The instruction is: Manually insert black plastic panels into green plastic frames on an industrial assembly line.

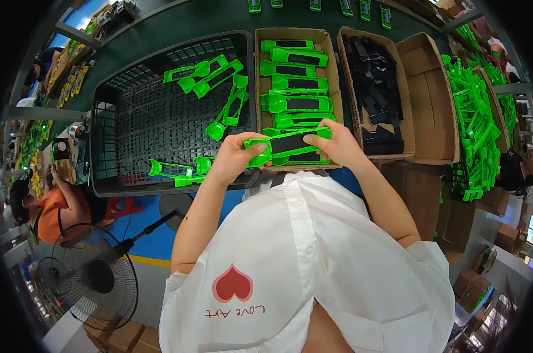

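Observation:
Between my two hands is a bright green plastic frame with a black panel (285, 144) set in it. My left hand (238, 154) grips its rounded left end, thumb on top. At the other end my right hand (337, 146) pinches the frame, its thumb lying over the black panel. The piece is held above the near end of a cardboard box (333, 76), where several similar green frames with black panels (300, 84) lie in a row. Part of that row is hidden beneath my hands.
Left stands a black plastic crate (178, 191) with several green frames (219, 76). Rightward, a cardboard box (350, 88) holds black panels (375, 76); beyond it is a heap of green frames (472, 123). A fan (96, 276) and a person in orange (63, 212) are at lower left.

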`<state>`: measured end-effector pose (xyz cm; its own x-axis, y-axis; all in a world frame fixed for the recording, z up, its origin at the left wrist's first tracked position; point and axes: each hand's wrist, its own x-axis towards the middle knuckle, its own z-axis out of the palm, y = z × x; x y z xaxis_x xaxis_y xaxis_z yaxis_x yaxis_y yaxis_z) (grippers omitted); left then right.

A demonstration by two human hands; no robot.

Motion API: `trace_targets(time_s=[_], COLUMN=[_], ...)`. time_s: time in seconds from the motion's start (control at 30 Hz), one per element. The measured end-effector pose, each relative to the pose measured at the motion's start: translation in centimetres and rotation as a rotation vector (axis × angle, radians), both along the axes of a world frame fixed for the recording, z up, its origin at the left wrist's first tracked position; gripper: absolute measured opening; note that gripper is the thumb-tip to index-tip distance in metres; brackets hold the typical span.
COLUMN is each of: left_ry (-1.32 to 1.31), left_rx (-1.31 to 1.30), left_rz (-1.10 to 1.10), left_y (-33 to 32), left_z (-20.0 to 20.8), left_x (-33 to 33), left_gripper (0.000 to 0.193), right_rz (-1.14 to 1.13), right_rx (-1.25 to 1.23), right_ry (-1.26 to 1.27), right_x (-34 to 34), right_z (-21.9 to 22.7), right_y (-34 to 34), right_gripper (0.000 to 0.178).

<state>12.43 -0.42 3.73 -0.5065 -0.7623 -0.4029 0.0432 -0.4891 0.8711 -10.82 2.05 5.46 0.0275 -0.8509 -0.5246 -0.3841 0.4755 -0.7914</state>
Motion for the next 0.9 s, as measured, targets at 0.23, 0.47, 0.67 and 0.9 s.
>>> trace_targets(time_s=[0.23, 0.47, 0.67, 0.9], left_ry=[-0.745, -0.878, -0.795, -1.42], left_rx=[-0.661, -0.823, -0.636, -1.005], left_rz=[-0.385, -0.41, -0.502, -0.729], left_y=[-0.6, -1.6, -2.3, -1.2], left_z=[2.3, 2.3, -0.1, -6.7], left_x=[-2.7, -8.9, -11.1, -9.7], left_gripper=[0.028, 0.02, 0.026, 0.103], right_rz=[-0.002, -0.071, -0.035, -0.036], right_rx=[-0.243, -0.358, -0.141, -0.557], right_ry=[0.286, 0.073, -0.003, 0.878], right_x=[-0.5, -1.7, -5.5, -18.5], right_z=[-0.4, -1.9, -2.5, -11.3], right_y=[1.2, 2.9, 2.0, 0.1], right_gripper=[0.041, 0.06, 0.059, 0.034])
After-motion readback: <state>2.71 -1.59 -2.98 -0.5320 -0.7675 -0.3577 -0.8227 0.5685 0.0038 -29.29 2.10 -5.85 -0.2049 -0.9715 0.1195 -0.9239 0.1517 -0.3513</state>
